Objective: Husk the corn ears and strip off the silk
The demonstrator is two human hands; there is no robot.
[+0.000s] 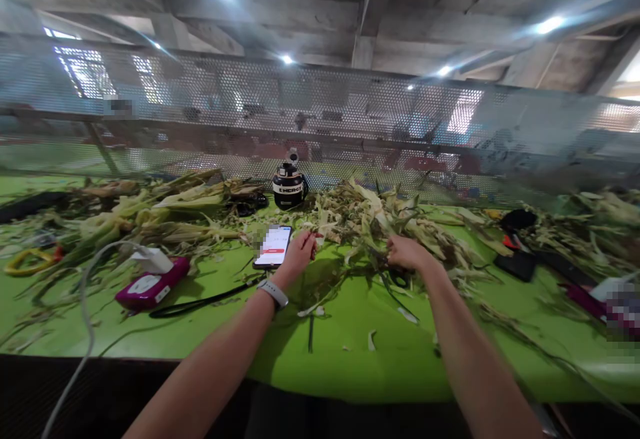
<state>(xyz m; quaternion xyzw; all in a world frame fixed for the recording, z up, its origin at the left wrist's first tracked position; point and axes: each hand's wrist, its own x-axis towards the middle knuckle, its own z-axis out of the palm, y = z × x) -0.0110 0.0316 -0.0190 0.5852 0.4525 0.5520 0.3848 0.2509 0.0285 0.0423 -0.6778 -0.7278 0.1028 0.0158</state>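
My left hand (301, 252), with a pale watch (274, 294) on its wrist, is closed beside a phone (273, 247) with a lit screen. A thin whitish scrap shows by its fingertips, but what they pinch is too small to make out. My right hand (406, 254) curls down at the edge of a heap of dry corn husks (357, 209). Its fingertips are partly hidden, and whatever is in them cannot be made out. Just under that hand lies a dark looped object (399, 278), perhaps a scissor handle.
A black jug (289, 186) stands behind the phone. Long corn leaves (165, 209) cover the left side. A purple power strip (153, 284) with a white plug and cable lies there, near a black strap (207, 299). A metal mesh partition (330, 112) borders the green table (350, 366).
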